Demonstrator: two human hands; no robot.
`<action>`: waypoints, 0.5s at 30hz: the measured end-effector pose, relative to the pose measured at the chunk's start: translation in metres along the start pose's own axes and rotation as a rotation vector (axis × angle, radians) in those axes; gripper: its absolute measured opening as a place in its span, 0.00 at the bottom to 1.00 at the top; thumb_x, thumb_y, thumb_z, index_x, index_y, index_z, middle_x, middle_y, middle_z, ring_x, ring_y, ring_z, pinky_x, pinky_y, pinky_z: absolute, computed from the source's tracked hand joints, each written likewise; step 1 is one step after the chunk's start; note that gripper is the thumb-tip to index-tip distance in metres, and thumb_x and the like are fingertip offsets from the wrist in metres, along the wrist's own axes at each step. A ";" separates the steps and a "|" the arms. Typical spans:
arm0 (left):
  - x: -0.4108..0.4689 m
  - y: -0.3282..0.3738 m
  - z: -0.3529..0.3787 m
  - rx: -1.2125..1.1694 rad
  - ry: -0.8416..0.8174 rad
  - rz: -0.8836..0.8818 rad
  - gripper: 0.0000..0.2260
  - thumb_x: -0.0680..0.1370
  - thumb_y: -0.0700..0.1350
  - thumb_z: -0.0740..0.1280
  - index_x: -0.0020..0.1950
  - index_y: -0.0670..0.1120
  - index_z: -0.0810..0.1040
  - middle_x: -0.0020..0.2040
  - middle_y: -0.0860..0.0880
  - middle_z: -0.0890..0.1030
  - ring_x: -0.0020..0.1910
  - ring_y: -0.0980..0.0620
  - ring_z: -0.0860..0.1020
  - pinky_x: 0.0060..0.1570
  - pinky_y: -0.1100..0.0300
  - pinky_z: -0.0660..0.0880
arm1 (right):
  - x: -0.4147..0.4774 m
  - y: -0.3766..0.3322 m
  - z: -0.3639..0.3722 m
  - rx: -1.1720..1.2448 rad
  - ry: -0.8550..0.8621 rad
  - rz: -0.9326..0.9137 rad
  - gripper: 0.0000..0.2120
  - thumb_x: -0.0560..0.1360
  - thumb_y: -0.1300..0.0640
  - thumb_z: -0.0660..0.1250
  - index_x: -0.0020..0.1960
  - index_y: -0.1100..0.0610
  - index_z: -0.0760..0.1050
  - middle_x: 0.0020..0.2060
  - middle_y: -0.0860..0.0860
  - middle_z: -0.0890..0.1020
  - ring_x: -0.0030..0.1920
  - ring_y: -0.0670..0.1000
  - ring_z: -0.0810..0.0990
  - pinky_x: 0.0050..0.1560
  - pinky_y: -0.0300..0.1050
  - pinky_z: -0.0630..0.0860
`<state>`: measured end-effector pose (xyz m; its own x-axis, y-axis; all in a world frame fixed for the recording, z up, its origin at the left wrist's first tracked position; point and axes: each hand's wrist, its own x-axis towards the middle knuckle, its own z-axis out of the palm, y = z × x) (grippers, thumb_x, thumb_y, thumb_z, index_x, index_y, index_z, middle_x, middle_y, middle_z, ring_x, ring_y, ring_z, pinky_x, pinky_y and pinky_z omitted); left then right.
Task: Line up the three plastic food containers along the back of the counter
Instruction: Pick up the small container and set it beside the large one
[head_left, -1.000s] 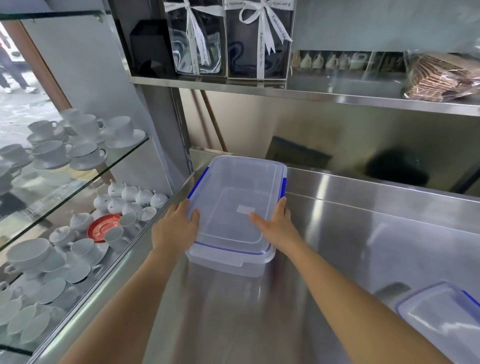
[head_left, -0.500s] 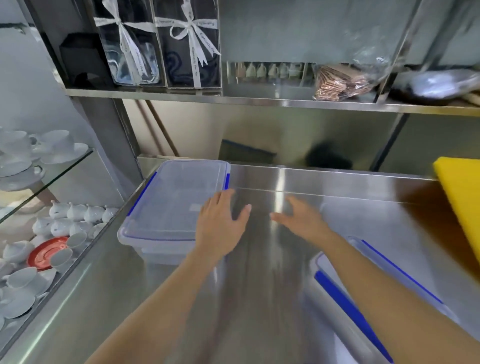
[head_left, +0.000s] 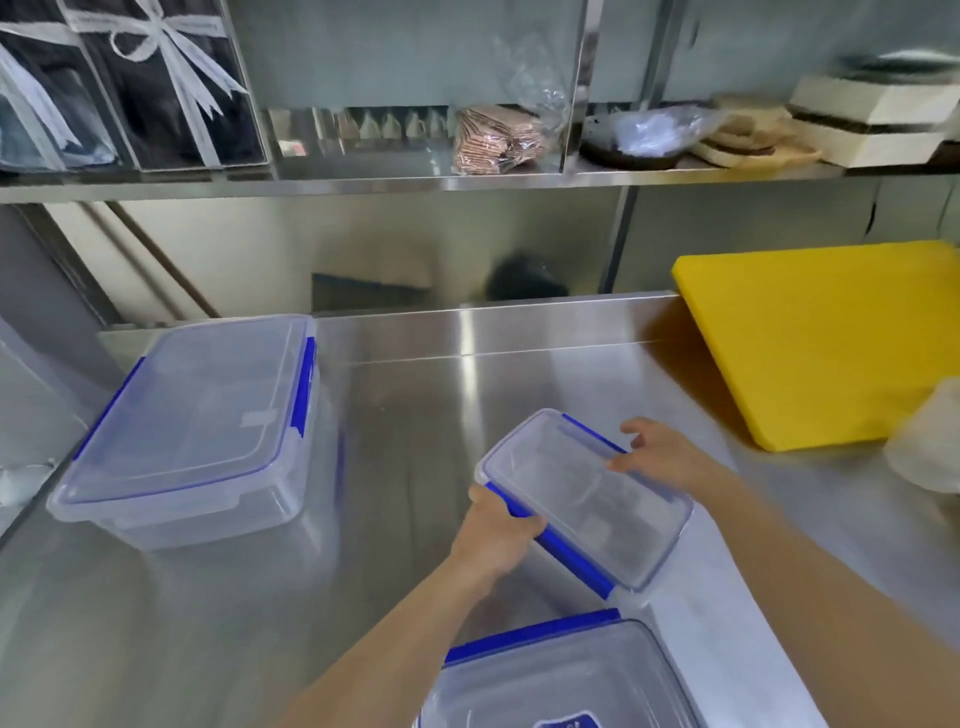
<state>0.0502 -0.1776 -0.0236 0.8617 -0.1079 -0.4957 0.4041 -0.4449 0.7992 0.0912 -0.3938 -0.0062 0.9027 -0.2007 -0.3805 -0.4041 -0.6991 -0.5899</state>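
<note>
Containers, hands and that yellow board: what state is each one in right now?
Large container: lid on, at the back left of the counter.
Small container: lid on, gripped by both hands.
Near container: lid on, front edge, untouched.
Left hand: gripping.
Right hand: gripping.
Yellow board: lying flat.

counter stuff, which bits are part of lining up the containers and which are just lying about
Part of the job:
large container, back left
small container, held by left hand and right hand
near container, front edge

Lying about:
yellow cutting board
wrapped wafers on shelf
ribboned gift boxes
</note>
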 end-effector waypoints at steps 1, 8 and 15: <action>0.000 -0.001 0.005 0.010 0.024 0.025 0.20 0.73 0.44 0.68 0.59 0.42 0.62 0.47 0.48 0.75 0.49 0.47 0.76 0.51 0.51 0.74 | -0.001 0.004 0.000 -0.013 -0.006 0.011 0.33 0.71 0.50 0.71 0.72 0.57 0.63 0.69 0.58 0.69 0.66 0.58 0.71 0.64 0.49 0.67; 0.000 -0.002 0.015 -0.145 0.113 0.122 0.13 0.76 0.41 0.62 0.60 0.45 0.68 0.56 0.46 0.78 0.50 0.50 0.76 0.56 0.52 0.74 | 0.004 0.010 0.011 -0.077 0.075 -0.028 0.27 0.71 0.45 0.69 0.63 0.59 0.70 0.59 0.58 0.78 0.47 0.54 0.77 0.50 0.48 0.75; 0.019 -0.002 -0.005 -0.235 -0.087 0.114 0.50 0.70 0.60 0.68 0.75 0.50 0.34 0.76 0.53 0.59 0.73 0.49 0.62 0.71 0.53 0.62 | -0.013 -0.001 0.027 -0.057 -0.073 -0.065 0.17 0.75 0.41 0.61 0.53 0.54 0.67 0.45 0.52 0.77 0.37 0.50 0.78 0.30 0.43 0.78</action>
<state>0.0671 -0.1742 -0.0326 0.8802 -0.2256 -0.4176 0.3752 -0.2083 0.9032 0.0755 -0.3721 -0.0202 0.9126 -0.1045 -0.3952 -0.3342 -0.7475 -0.5741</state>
